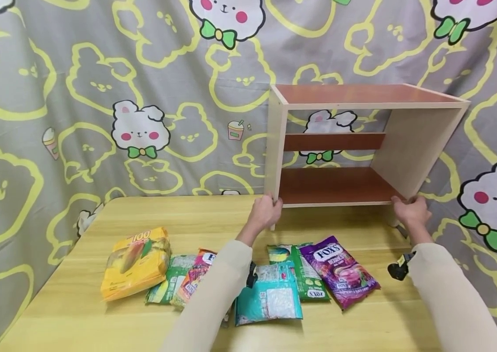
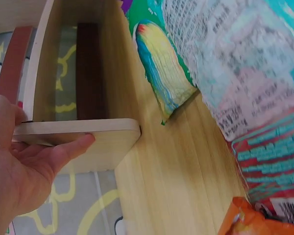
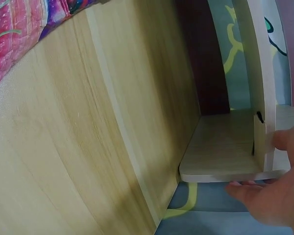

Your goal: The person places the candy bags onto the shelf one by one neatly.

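Observation:
A small wooden shelf unit [image 1: 364, 94] with reddish-brown boards and pale side panels stands at the back right of the table. My left hand [image 1: 266, 213] grips the front edge of its left side panel, level with the lower board. In the left wrist view, that hand's thumb and fingers lie on either side of the panel [image 2: 88, 126]. At the opposite side, my right hand [image 1: 412, 213] holds the right panel where it meets the lower board. The right wrist view shows the thumb at the board's front edge [image 3: 268, 98] and the fingers against the panel's outer side.
Several candy bags lie on the wooden table [image 1: 68, 298] in front of the shelf: a purple Fox's bag [image 1: 340, 274], a green one [image 1: 312, 281], a teal one [image 1: 270, 293]. A yellow mango bag [image 1: 136, 264] lies farther left. A patterned curtain [image 1: 195, 58] hangs behind.

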Demonstrator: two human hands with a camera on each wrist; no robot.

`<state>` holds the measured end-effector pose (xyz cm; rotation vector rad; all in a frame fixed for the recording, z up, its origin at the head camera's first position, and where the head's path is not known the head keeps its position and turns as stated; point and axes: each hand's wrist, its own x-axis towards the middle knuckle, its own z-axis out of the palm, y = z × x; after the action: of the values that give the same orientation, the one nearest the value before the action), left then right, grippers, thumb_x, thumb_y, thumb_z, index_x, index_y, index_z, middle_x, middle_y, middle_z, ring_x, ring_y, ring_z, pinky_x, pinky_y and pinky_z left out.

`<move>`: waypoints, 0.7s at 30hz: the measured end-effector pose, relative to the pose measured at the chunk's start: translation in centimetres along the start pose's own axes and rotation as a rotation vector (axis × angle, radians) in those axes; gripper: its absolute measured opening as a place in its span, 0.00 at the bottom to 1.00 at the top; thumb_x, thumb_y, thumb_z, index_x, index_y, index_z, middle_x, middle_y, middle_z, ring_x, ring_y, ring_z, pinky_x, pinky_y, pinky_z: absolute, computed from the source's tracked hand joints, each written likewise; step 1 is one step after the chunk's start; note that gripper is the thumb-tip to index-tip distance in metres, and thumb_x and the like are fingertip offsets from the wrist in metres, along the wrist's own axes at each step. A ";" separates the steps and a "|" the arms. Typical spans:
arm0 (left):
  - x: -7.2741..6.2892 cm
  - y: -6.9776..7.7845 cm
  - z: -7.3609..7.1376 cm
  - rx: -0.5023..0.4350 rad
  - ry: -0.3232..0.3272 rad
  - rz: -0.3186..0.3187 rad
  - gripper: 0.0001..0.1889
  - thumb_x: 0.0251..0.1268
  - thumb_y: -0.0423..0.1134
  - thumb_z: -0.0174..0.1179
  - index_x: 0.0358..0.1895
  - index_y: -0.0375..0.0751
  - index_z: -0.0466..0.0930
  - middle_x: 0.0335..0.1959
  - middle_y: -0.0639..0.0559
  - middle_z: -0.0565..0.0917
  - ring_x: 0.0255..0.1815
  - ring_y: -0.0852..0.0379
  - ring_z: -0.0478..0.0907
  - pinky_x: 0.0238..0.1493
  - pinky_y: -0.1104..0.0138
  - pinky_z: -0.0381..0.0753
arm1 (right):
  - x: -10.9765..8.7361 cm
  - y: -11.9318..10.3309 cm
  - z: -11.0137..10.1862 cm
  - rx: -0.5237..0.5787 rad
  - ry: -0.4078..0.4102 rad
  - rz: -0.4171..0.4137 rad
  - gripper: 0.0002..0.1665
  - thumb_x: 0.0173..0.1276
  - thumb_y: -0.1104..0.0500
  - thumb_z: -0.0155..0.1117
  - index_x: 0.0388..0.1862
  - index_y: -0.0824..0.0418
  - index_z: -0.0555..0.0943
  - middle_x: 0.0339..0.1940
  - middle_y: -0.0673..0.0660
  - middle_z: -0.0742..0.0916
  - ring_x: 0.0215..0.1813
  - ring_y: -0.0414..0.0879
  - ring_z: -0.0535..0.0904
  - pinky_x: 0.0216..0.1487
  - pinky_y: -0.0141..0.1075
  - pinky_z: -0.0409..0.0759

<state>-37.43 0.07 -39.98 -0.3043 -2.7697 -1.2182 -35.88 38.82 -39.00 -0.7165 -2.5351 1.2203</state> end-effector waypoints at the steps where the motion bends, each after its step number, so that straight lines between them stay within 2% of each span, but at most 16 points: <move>1: 0.0 0.0 -0.2 -0.007 -0.005 0.009 0.16 0.80 0.49 0.45 0.39 0.40 0.71 0.24 0.48 0.76 0.22 0.54 0.76 0.24 0.67 0.75 | 0.0 0.0 0.0 -0.008 0.000 -0.008 0.47 0.76 0.40 0.46 0.77 0.74 0.52 0.75 0.78 0.62 0.77 0.76 0.49 0.75 0.63 0.56; 6: 0.2 -0.9 -1.4 -0.009 -0.047 0.051 0.16 0.80 0.48 0.45 0.36 0.40 0.72 0.19 0.52 0.72 0.18 0.57 0.71 0.22 0.69 0.71 | 0.1 0.1 0.2 -0.044 -0.010 -0.064 0.46 0.76 0.40 0.47 0.74 0.76 0.54 0.71 0.79 0.65 0.74 0.79 0.52 0.74 0.63 0.58; 10: 0.1 -2.1 -2.5 -0.006 -0.080 0.072 0.17 0.81 0.47 0.45 0.35 0.39 0.72 0.17 0.53 0.69 0.16 0.58 0.66 0.20 0.68 0.66 | -0.2 -0.2 0.7 -0.062 -0.057 -0.092 0.48 0.76 0.39 0.48 0.74 0.78 0.54 0.70 0.80 0.66 0.73 0.79 0.53 0.70 0.64 0.62; 13: 0.0 -2.8 -3.2 -0.004 -0.082 0.089 0.16 0.81 0.46 0.45 0.36 0.39 0.72 0.17 0.54 0.69 0.15 0.59 0.65 0.19 0.69 0.65 | -0.4 -0.7 0.8 -0.070 -0.083 -0.110 0.49 0.75 0.39 0.49 0.75 0.78 0.53 0.71 0.81 0.65 0.73 0.79 0.54 0.70 0.65 0.62; 16: -0.3 -3.3 -3.9 -0.010 -0.080 0.090 0.16 0.81 0.46 0.45 0.35 0.39 0.72 0.16 0.54 0.68 0.14 0.59 0.64 0.17 0.69 0.64 | -0.7 -1.3 1.0 -0.082 -0.095 -0.132 0.50 0.75 0.39 0.50 0.75 0.78 0.53 0.71 0.81 0.66 0.72 0.80 0.54 0.71 0.66 0.61; 21: -0.7 -4.3 -5.4 -0.026 -0.088 0.077 0.15 0.81 0.46 0.45 0.40 0.38 0.75 0.16 0.54 0.69 0.14 0.59 0.64 0.16 0.69 0.64 | -1.2 -1.9 1.6 -0.102 -0.117 -0.181 0.51 0.74 0.39 0.52 0.76 0.77 0.52 0.71 0.80 0.67 0.71 0.79 0.59 0.69 0.65 0.64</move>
<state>-37.64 -6.85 -39.49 -0.4732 -2.7884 -1.2529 -36.14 36.13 -38.51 -0.4356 -2.7047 1.1095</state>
